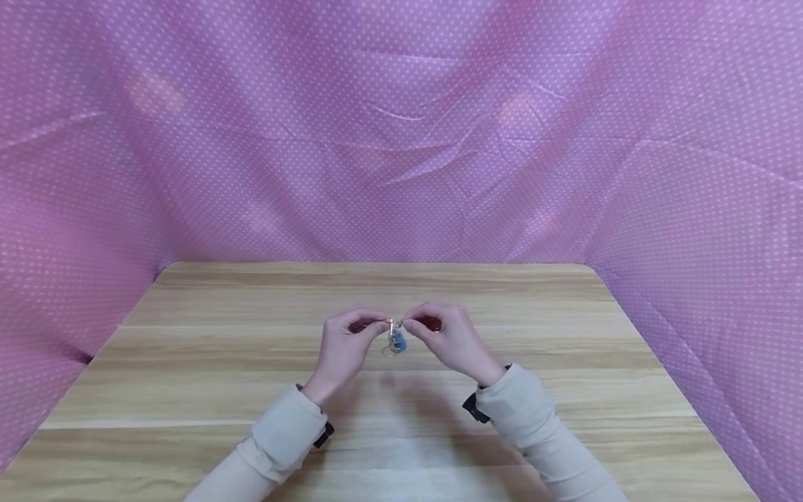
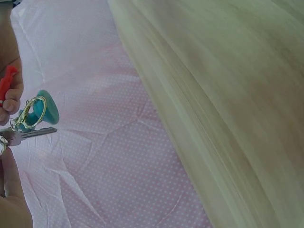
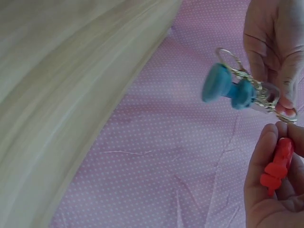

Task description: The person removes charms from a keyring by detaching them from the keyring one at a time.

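Both hands meet over the table, working on a keychain. My left hand (image 1: 346, 345) pinches it by its small gold ring (image 3: 287, 116), beside the head of a silver key (image 2: 40, 133). A teal-blue charm (image 3: 218, 83) dangles from the chain, along with a larger gold ring (image 2: 45, 111). My right hand (image 1: 448, 338) has thumb and fingertips together right at the small ring. Within its curled fingers sits a red charm (image 3: 279, 164), mostly hidden in the head view. Exactly which link the right fingertips pinch, I cannot tell.
A wood-grain table (image 1: 188, 362) stretches out beneath the hands. Pink cloth with white dots (image 1: 401, 139) hangs behind it and along both sides. Black bands (image 1: 475, 408) show at the wrists, below light sleeves (image 1: 521, 411).
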`<state>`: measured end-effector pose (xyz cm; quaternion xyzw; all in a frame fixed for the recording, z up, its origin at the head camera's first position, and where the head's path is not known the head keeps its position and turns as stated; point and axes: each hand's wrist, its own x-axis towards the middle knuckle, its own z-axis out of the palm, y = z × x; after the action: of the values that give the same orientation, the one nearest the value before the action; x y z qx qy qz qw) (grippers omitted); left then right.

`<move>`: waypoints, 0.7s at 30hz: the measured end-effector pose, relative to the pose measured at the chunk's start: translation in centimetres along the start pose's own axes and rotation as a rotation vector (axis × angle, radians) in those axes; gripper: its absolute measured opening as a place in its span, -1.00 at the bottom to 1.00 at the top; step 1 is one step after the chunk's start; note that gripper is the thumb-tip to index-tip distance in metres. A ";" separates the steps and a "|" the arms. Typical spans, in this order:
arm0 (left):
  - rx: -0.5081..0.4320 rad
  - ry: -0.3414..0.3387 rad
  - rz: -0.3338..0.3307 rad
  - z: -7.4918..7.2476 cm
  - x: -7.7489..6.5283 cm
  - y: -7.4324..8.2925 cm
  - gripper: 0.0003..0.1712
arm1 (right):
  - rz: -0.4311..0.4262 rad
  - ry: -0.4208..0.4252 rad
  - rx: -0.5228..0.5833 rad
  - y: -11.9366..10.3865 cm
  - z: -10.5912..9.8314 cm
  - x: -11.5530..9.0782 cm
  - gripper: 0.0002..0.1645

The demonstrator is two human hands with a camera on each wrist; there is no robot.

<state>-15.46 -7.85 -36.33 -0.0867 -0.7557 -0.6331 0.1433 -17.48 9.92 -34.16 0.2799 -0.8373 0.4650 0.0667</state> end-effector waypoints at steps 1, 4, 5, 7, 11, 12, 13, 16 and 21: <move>-0.010 -0.002 -0.023 0.0 0.0 0.0 -0.91 | 0.014 -0.005 0.015 0.1 0.0 0.0 -0.91; -0.034 -0.009 -0.080 0.0 0.1 0.0 -0.89 | 0.047 -0.015 0.054 0.4 0.0 0.1 -0.91; -0.041 -0.010 -0.092 0.0 0.1 0.0 -0.89 | 0.052 -0.018 0.060 0.4 0.0 0.1 -0.91; -0.056 -0.009 -0.110 0.1 0.1 0.1 -0.88 | 0.060 -0.023 0.069 0.4 0.0 0.1 -0.90; -0.074 0.000 -0.128 0.1 0.0 0.5 -0.87 | 0.065 -0.029 0.082 0.4 0.0 0.2 -0.89; -0.079 0.002 -0.138 0.0 0.0 0.8 -0.86 | 0.068 -0.032 0.088 0.3 -0.1 0.2 -0.89; -0.082 0.005 -0.143 0.0 0.0 0.8 -0.85 | 0.069 -0.034 0.091 0.3 0.0 0.3 -0.88; -0.088 0.017 -0.147 0.0 0.0 0.8 -0.84 | 0.077 -0.035 0.109 0.2 0.0 0.4 -0.88; -0.089 0.052 -0.127 -0.1 0.0 0.0 -0.88 | 0.097 -0.043 0.152 0.0 0.2 0.6 -0.86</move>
<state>-15.42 -7.90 -36.32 -0.0283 -0.7270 -0.6758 0.1183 -17.92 9.50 -34.06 0.2531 -0.8134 0.5237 0.0049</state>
